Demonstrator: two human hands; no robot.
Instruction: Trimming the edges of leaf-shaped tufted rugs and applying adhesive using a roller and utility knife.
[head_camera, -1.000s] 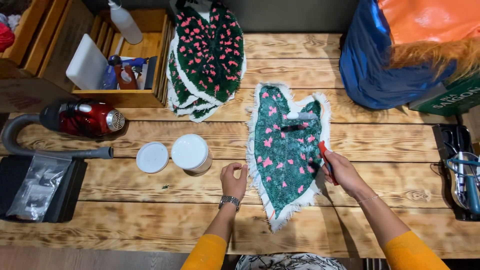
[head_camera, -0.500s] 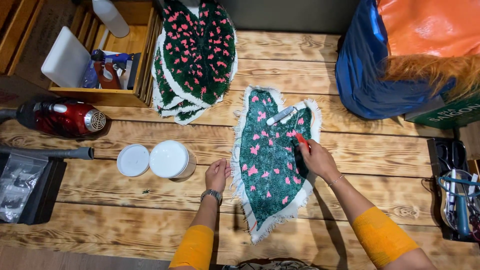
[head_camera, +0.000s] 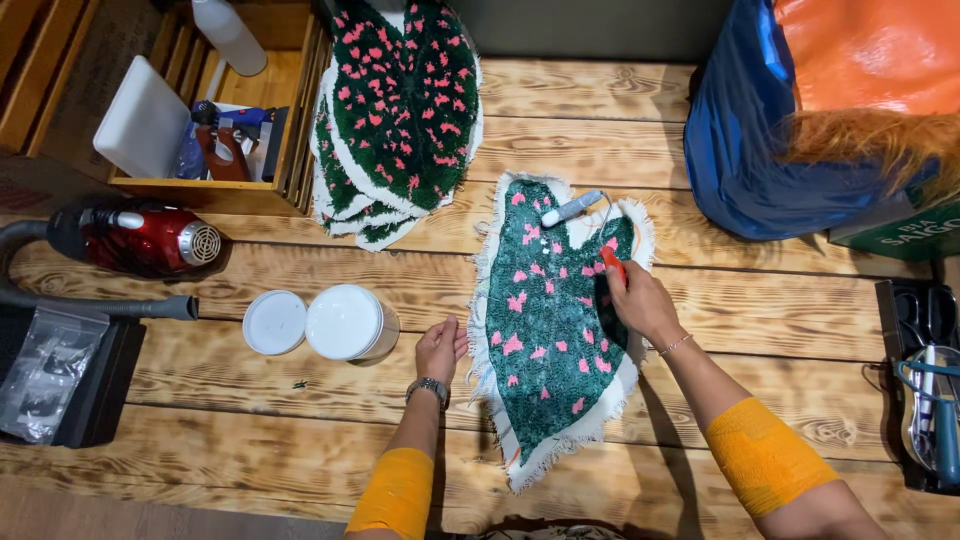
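Right hand (head_camera: 640, 300) closed around a small red-handled tool (head_camera: 612, 260), fingers wrapped, the red end projecting upward from the fist; what kind of tool it is cannot be told. The hand rests on the right half of a leaf-shaped tufted piece (head_camera: 550, 320), dark green with pink flecks and a frayed white fabric border, lying flat near the middle of the desk (head_camera: 760, 310) with its point toward the near edge. Left hand (head_camera: 440, 350) lies palm down on the desk just beside the piece's left fringe, fingers loosely together and slightly curled, gripping nothing; whether the fingertips touch the fringe cannot be told. A wristwatch (head_camera: 428, 387) sits on the left wrist, a thin bracelet (head_camera: 676, 345) on the right; both forearms wear yellow sleeves. On the upper lobe of the piece lies a grey marker (head_camera: 571, 208), tilted, cap end toward the left. Left of the left hand stand a white tub (head_camera: 346, 323) and, touching it, its flat white lid (head_camera: 274, 322). Beyond the piece, toward the far edge, a stack of similar green-and-pink tufted leaves (head_camera: 400, 110) leans against a wooden crate (head_camera: 290, 150) that holds a white spray bottle (head_camera: 228, 34), a white board and a blue glue gun. Far left: a red handheld vacuum (head_camera: 140, 238) with a grey hose, and a black case carrying a clear plastic bag (head_camera: 45, 370). Far right: a blue-and-orange bag (head_camera: 790, 130) and a black tray of tools (head_camera: 925, 390) at the desk's edge.
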